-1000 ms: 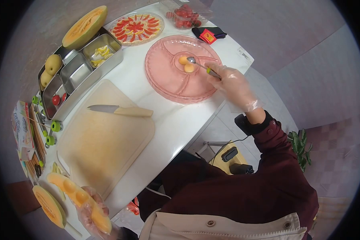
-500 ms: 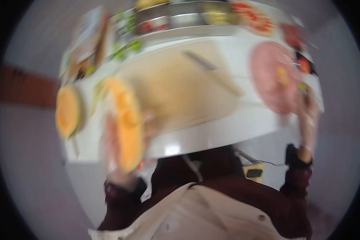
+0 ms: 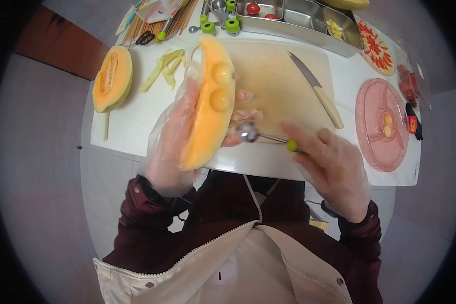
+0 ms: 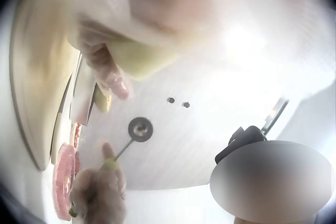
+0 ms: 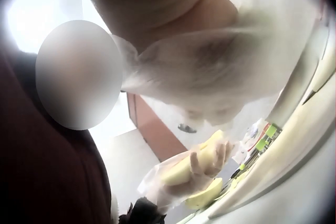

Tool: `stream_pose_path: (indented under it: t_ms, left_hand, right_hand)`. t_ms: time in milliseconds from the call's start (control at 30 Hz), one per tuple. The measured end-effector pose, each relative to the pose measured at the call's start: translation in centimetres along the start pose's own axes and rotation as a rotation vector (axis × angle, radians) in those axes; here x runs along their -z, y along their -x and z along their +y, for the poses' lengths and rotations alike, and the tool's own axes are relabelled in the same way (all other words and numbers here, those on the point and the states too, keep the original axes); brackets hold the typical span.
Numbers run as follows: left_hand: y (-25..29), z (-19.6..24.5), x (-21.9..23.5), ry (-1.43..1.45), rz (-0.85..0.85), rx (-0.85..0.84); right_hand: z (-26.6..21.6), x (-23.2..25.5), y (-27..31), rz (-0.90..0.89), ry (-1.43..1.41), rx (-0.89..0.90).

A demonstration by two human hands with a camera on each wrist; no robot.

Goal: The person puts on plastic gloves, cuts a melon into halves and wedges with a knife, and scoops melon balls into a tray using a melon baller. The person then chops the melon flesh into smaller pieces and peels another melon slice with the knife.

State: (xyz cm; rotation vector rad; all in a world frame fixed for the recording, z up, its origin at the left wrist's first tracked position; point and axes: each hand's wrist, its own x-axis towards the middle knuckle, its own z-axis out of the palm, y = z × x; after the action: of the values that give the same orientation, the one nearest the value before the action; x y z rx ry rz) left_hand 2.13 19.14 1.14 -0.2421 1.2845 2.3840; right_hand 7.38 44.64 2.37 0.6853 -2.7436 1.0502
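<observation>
- The wedge might well have twisted or slid, since its wet flesh and the loose clear glove point(image 3: 159, 139) offered little friction and its upper end stood free above the hold.
- Scooping too near the existing hollows point(image 3: 220, 100) could have broken the wall between them.
- A slip of the metal bowl point(image 3: 247, 132) risked striking the left fingertips, which lay just beside it.
- The left hand point(image 3: 175, 137) grasped the melon wedge point(image 3: 207, 119), its digits wrapped around the rind; the wedge stood roughly upright over the table's near side, left of the knife point(image 3: 316, 87).
- The right hand point(image 3: 337, 172) gripped the melon baller's green-collared handle point(image 3: 292, 145), the bowl pointing toward the wedge but apart from its flesh.
</observation>
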Motion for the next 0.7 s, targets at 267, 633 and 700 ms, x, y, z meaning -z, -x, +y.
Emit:
stream_pose_path:
  t_ms: [267, 633, 700]
  left_hand:
    - [-0.7, -0.3, 2.0, 0.134, -0.152, 0.23]
    - [0.8, 0.8, -0.7, -0.154, -0.035, 0.133]
    - [0.7, 0.9, -0.5, -0.104, -0.048, 0.188]
  right_hand:
    - [-2.1, 1.0, -2.4, -0.064, 0.368, 0.255]
    - [-2.5, 1.5, -2.4, -0.094, 0.45, 0.318]
    - [-2.5, 1.7, -2.5, -0.101, 0.453, 0.322]
